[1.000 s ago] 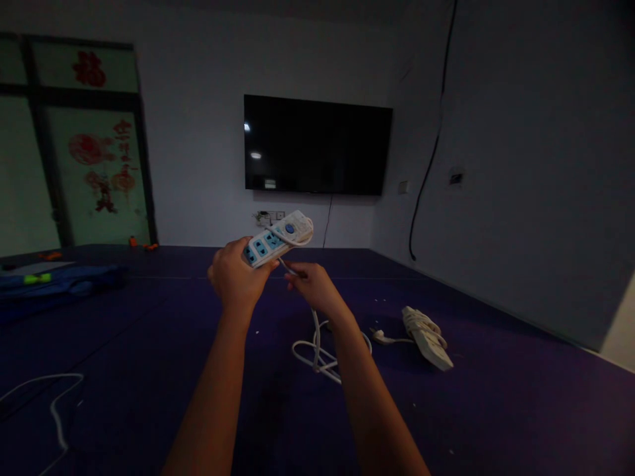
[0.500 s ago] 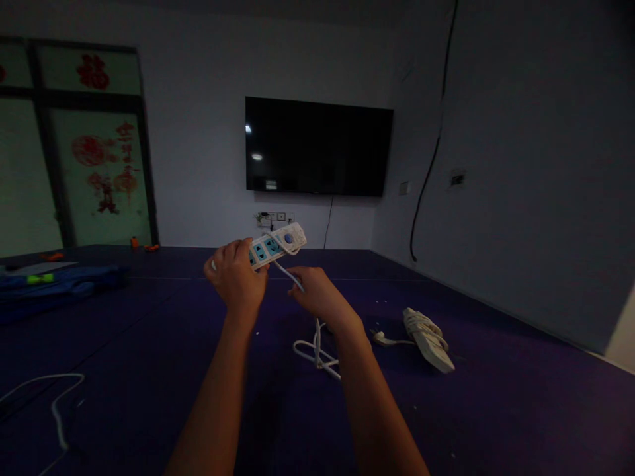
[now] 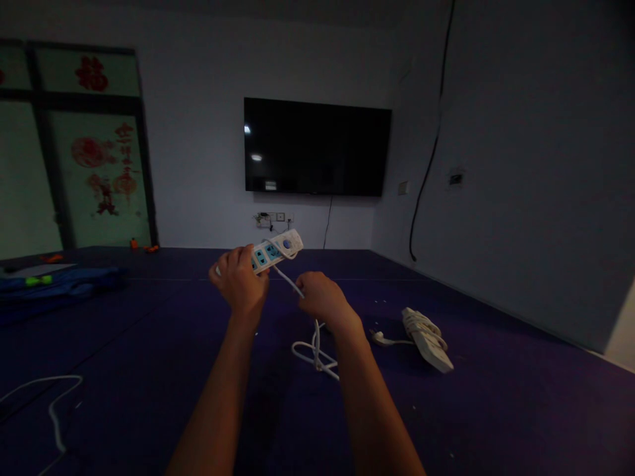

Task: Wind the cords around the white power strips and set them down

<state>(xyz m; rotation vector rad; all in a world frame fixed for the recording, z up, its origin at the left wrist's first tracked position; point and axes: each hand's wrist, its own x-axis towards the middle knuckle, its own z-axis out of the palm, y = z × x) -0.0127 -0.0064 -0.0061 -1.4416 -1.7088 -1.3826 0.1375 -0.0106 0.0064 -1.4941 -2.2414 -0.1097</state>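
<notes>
A white power strip (image 3: pixel 292 242) with blue-green sockets and a round blue button is held up, tilted, above the dark purple surface. My left hand (image 3: pixel 241 281) is closed around its near left end. One turn of white cord crosses the strip close to the button. From its underside the power cord (image 3: pixel 288 279) runs to my right hand (image 3: pixel 321 297), whose fingers are closed on it. Below that hand, loose loops of the cord (image 3: pixel 315 357) lie on the surface, partly hidden by my right forearm.
To the right lies another white power strip (image 3: pixel 427 340) wrapped in its cord, its plug (image 3: pixel 380 337) beside it. A thin white cable (image 3: pixel 55 416) curves at lower left. Blue cloth (image 3: pixel 64 287) lies at far left. A television (image 3: pixel 317 147) hangs on the far wall.
The strip has dipped slightly, and its button end has shifted a little left. My right hand has moved slightly right and down with the cord, away from the strip.
</notes>
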